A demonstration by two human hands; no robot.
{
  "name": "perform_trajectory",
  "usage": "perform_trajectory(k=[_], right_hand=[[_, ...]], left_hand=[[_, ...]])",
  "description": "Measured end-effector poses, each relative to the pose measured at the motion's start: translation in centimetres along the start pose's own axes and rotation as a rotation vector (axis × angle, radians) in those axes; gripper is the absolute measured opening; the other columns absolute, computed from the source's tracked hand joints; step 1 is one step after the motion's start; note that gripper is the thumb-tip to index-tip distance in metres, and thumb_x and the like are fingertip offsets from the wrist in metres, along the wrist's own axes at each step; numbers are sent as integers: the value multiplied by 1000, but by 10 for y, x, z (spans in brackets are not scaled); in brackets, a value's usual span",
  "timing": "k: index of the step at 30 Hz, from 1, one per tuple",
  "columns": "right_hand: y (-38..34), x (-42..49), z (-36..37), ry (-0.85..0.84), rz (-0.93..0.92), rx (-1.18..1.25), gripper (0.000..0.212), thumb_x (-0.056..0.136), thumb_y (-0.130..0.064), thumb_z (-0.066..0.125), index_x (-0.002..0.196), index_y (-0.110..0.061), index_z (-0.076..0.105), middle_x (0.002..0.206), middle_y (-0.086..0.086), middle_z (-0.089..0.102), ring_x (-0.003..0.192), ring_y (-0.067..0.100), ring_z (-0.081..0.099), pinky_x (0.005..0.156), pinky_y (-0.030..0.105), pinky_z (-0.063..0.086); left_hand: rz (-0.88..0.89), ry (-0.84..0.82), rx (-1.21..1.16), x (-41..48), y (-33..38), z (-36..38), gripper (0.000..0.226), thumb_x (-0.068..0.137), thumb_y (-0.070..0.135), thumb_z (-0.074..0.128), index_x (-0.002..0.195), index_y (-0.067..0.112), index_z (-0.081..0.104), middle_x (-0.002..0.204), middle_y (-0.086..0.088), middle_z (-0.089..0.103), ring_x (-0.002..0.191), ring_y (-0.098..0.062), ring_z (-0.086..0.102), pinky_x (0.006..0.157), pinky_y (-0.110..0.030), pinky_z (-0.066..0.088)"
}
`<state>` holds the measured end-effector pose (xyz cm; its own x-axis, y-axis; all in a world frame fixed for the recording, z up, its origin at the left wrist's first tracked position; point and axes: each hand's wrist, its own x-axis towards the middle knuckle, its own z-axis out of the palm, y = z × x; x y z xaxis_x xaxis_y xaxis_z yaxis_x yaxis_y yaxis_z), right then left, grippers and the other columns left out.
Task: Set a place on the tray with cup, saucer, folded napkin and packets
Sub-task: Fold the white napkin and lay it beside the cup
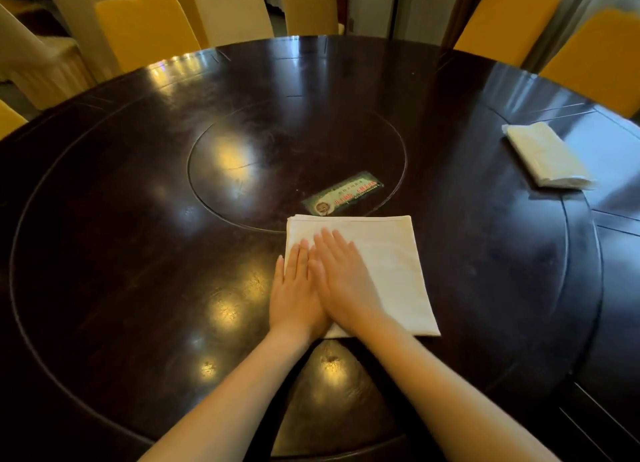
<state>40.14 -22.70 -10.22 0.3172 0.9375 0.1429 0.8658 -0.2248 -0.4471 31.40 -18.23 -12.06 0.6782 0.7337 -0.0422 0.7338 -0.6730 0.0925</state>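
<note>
I see a plain white napkin (pixel 381 254) on the glossy dark brown table (pixel 138 219), a green card (pixel 343 193) with red print, a white tissue packet (pixel 547 155), and yellow and cream chair covers (pixel 145 29).

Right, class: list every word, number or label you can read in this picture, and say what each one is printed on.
Green card on the table: red and dark print beside a small round picture, too blurred to read.
Folded white napkin under both hands: no text.
Plastic-wrapped white pack: no text readable.
Nothing else carries writing.
</note>
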Motion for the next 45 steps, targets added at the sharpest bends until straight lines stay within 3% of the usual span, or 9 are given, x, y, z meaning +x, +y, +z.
perform_trajectory(k=[8,17,23,27,30,33,37,40,45], right_hand=[[31,-35,1,-98,80,-192,69,89,-57,-8,149,-23,2,159,-4,-2,141,7,-15,113,32,-13],[70,-57,-26,-121,190,-296,72,89,-65,5,149,-27,-5,158,-6,-11,139,7,-20,113,32,-16],[71,-56,-28,-156,185,-324,73,89,-64,7,149,-24,-5,158,-2,-11,144,12,-14,113,33,-16],[80,-61,-43,-308,98,-353,77,87,-69,9,146,-26,-16,156,-3,-21,140,11,-23,110,36,-21],[84,-74,-62,-442,27,-436,83,85,-72,11,145,-24,-20,155,-2,-23,140,12,-22,111,36,-19],[78,-86,-76,-445,-94,-564,83,88,-68,16,149,-17,-7,159,4,-7,146,19,-4,115,38,-9],[57,-98,-76,-337,-215,-608,60,98,-38,32,146,-2,19,153,18,25,139,30,28,114,40,25],[49,-102,-68,-329,-222,-660,51,99,-18,36,142,4,22,146,25,32,130,35,40,104,42,41],[52,-109,-66,-274,-207,-665,45,95,-12,46,136,3,35,137,20,44,118,30,52,87,39,54]], left_hand=[[-36,53,-84,2,-1,-1,57,96,36,8,149,17,0,160,-1,-3,147,-14,-7,118,-39,-4],[69,9,-24,-3,-17,-8,64,95,50,12,149,20,-3,160,2,-6,146,-13,-11,116,-40,-12],[644,-100,114,-16,-36,-18,60,96,51,16,142,29,-17,152,8,-19,143,-14,-20,111,-30,-24],[741,-237,215,-22,-52,-28,69,93,58,14,144,24,-17,149,3,-26,141,-15,-23,107,-27,-28],[778,-114,320,-30,-49,-43,66,96,47,31,145,4,24,153,-16,18,143,-27,22,118,-33,10],[918,188,379,-41,-49,-45,50,100,21,24,109,0,68,107,-18,71,98,-29,69,85,-37,56],[938,342,435,-52,-47,-42,26,85,4,52,103,-2,70,96,-19,74,86,-29,72,76,-37,59],[862,290,412,-56,-42,-44,43,56,10,86,95,-2,73,91,-18,75,81,-27,73,71,-34,60],[781,312,379,-64,-40,-46,50,46,5,90,92,-4,73,87,-20,74,78,-28,73,68,-35,59]])
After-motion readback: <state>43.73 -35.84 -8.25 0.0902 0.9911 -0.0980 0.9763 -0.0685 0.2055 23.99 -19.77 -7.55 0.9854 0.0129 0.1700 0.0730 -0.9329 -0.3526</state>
